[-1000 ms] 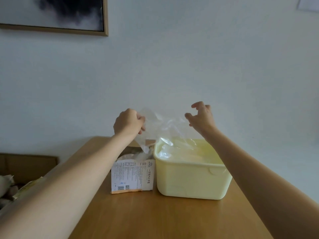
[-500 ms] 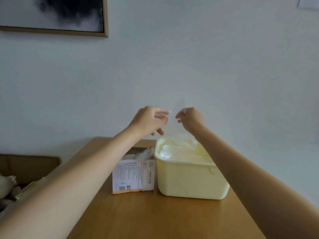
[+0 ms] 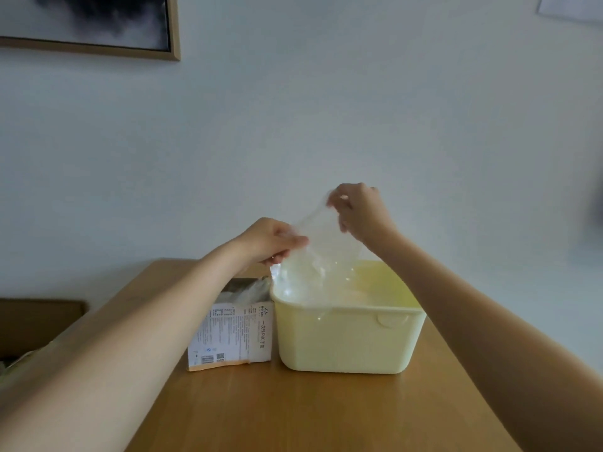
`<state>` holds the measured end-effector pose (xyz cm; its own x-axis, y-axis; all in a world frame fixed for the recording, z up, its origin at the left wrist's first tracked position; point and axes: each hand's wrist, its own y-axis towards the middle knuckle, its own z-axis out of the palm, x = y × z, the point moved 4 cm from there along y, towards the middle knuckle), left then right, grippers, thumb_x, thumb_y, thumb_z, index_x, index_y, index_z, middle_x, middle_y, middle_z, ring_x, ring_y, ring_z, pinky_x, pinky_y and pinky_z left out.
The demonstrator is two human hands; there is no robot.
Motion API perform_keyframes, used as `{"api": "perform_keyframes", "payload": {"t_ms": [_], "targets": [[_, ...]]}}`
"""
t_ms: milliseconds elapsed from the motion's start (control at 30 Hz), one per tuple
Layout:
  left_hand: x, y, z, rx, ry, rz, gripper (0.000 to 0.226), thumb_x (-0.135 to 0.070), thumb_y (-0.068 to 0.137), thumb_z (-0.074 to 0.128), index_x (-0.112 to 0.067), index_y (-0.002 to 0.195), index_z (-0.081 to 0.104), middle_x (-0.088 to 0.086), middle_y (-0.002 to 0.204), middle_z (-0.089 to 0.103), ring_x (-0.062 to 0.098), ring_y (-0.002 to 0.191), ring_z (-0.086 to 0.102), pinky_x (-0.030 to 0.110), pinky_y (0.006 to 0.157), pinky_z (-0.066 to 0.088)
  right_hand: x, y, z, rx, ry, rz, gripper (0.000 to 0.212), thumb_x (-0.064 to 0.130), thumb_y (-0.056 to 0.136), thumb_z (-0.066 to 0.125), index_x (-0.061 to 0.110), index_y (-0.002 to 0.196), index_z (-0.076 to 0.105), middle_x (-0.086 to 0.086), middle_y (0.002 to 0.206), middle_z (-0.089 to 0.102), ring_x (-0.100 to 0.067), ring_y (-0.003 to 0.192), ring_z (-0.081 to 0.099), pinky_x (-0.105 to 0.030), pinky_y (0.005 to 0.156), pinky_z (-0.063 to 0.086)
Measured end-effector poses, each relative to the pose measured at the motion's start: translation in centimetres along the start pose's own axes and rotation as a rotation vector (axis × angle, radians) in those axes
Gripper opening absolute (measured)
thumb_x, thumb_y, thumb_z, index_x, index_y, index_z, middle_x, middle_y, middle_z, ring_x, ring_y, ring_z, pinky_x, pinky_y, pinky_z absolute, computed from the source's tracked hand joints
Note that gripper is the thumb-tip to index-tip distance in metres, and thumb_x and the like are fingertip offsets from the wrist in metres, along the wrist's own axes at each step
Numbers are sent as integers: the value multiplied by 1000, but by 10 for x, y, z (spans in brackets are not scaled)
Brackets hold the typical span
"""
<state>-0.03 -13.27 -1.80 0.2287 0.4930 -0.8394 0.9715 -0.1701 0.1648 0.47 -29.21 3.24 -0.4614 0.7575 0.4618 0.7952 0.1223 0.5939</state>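
Observation:
A pale yellow plastic bin (image 3: pixel 349 340) stands on the wooden table (image 3: pixel 293 409). A clear plastic bag (image 3: pixel 318 256) rises out of the bin's left part. My left hand (image 3: pixel 272 239) pinches the bag's left edge just above the bin's rim. Higher up, my right hand (image 3: pixel 357 212) pinches the bag's top edge. The bag's lower part lies crumpled inside the bin.
An opened white and orange box of disposable gloves (image 3: pixel 233 334) stands against the bin's left side. A framed picture (image 3: pixel 91 24) hangs on the wall at the upper left. A brown cardboard box (image 3: pixel 36 324) sits low at the left, beyond the table edge.
My hands, which met above the bin half a second ago, have parted: the left dropped toward the rim, the right stayed higher. The bag now hangs slanted between them.

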Motion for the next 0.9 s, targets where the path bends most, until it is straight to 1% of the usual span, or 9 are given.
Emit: {"api": "perform_keyframes", "payload": {"t_ms": [133,267,367,467,533,600,667,800,900], "targets": [[17,10,-22,-96,67,-77,28,-33,87,64,-7,78,56,0,56,43,7,39,35,15,38,27,-58,-5,-7,-108,-37,163,23,7,91,48,9,96,70,-19,96,68,-37,86,63,-30,70,44],[27,17,-43,-380,333,-138,31,-33,92,55,-5,106,61,7,91,65,20,70,56,26,62,42,-105,-21,2,-71,-52,334,26,4,92,43,4,101,66,-15,77,57,-28,69,56,-35,69,49],[-7,19,-28,-534,516,149,27,-27,93,53,-11,115,55,7,115,56,24,94,57,29,79,40,-119,-25,11,-27,-119,349,28,6,94,37,8,105,63,-14,78,56,-28,69,56,-37,68,51],[-28,25,24,-159,637,405,43,-28,88,61,-17,128,48,8,120,48,16,87,51,28,86,43,-117,-30,17,54,-193,349,30,5,94,35,11,106,61,-17,88,59,-31,72,58,-36,68,50],[-12,33,59,196,769,259,66,-35,84,67,-19,141,36,9,127,48,20,101,55,27,90,42,-115,-34,20,154,-254,358,29,4,92,35,11,102,60,-18,97,61,-36,81,62,-39,73,52],[11,37,78,408,898,52,80,-35,84,68,-20,148,22,11,133,49,27,108,58,28,79,48,-113,-41,22,268,-321,378,21,6,92,34,9,95,55,-17,97,62,-35,81,65,-36,72,52],[23,38,86,472,1001,-43,80,-28,87,65,-19,150,15,13,135,50,28,110,59,26,68,48,-110,-45,20,342,-445,365,9,11,96,36,10,96,45,-14,101,61,-32,81,64,-31,64,46],[28,44,87,451,1107,-30,76,-18,89,59,-21,150,14,11,139,47,26,121,50,31,96,43,-89,-35,15,234,-656,43,24,12,94,47,9,118,46,-10,112,58,-28,106,53,-33,71,41],[33,47,91,479,1167,-55,72,-25,91,56,-26,150,15,5,140,45,25,125,46,35,102,41,-78,-39,38,644,-415,30,47,26,91,59,23,135,44,-5,129,50,-22,107,53,-30,85,45]]}}
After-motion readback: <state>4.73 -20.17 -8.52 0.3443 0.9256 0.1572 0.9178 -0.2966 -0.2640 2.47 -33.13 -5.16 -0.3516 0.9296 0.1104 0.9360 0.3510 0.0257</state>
